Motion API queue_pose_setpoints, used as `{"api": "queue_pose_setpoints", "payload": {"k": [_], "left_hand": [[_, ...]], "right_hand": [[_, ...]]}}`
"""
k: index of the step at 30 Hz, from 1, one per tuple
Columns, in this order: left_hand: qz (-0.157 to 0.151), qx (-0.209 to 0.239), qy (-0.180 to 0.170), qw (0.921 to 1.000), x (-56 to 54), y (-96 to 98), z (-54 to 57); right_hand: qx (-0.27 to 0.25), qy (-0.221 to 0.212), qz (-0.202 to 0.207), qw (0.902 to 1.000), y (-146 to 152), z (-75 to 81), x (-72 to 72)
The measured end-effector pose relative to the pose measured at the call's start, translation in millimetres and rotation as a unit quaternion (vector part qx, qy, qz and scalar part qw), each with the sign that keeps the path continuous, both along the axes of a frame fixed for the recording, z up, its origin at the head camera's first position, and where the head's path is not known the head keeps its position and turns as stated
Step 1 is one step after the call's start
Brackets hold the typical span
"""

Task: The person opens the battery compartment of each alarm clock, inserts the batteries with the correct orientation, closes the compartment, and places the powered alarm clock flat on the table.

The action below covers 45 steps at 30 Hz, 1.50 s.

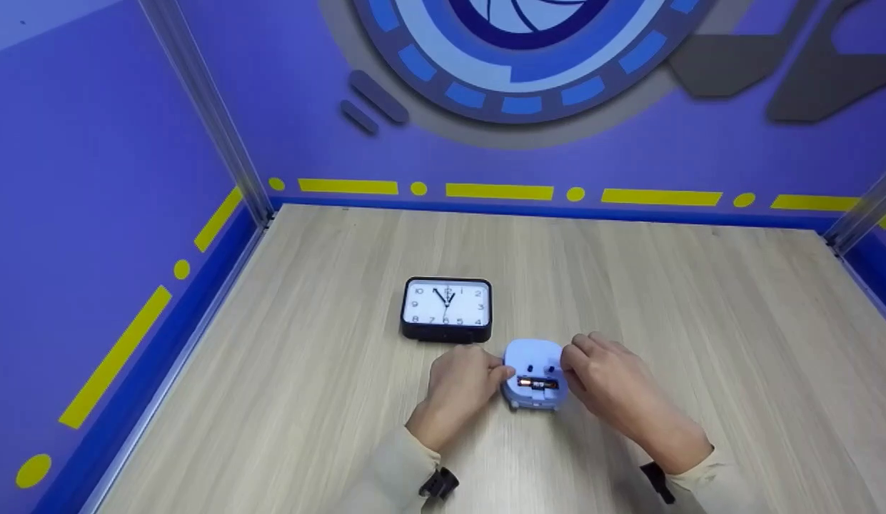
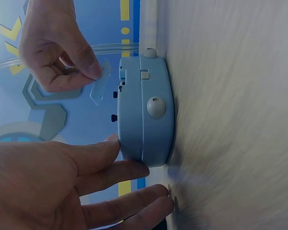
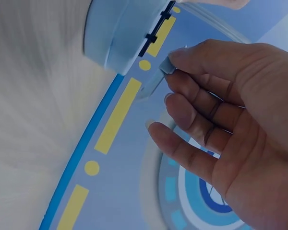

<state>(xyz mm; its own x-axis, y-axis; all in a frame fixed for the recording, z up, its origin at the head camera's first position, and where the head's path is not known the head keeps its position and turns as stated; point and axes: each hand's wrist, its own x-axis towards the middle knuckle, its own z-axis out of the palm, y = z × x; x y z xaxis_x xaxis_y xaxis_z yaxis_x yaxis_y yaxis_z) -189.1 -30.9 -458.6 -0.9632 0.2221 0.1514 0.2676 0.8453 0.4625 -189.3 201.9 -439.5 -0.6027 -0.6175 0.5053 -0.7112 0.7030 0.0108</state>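
A light-blue alarm clock (image 1: 532, 351) lies face down on the table, its back up. In the head view a battery (image 1: 537, 384) shows in its uncovered compartment, below two small black knobs. My left hand (image 1: 460, 382) holds the clock at its left side, thumb on the back edge and index finger against the side in the left wrist view. Beside the clock's right edge, my right hand (image 1: 614, 382) pinches a thin, pale-blue battery cover (image 2: 101, 86) between thumb and forefinger. The cover is raised above the clock's back, apart from it.
A black rectangular clock (image 1: 447, 307) with a white dial lies face up just beyond my left hand. The wooden table (image 1: 307, 285) is bounded by a blue-purple back panel (image 1: 285, 143) and a left side panel (image 1: 78, 214), joined by a metal post (image 1: 207, 107).
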Motion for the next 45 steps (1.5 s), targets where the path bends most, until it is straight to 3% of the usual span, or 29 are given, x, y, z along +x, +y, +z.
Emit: {"api": "queue_pose_setpoints", "payload": {"k": [9, 22, 29, 45], "left_hand": [[-0.006, -0.007, -0.013, 0.9999, -2.2, 0.1, -1.8], [-0.014, 0.015, -0.018, 0.9996, -0.1, -0.7, -0.7], [-0.008, -0.006, -0.007, 0.9999, -0.6, -0.1, -1.8], [-0.007, -0.009, -0.006, 0.9999, -1.0, 0.4, -0.9]], "right_hand": [[-0.003, 0.012, 0.024, 0.9996, -9.0, -4.8, 5.1], [0.031, -0.045, 0.019, 0.9983, -19.9, -6.9, 13.6], [0.022, -0.012, 0.041, 0.9988, -21.5, -10.9, 13.2], [0.013, -0.009, 0.046, 0.9988, -25.1, -17.5, 13.6]]}}
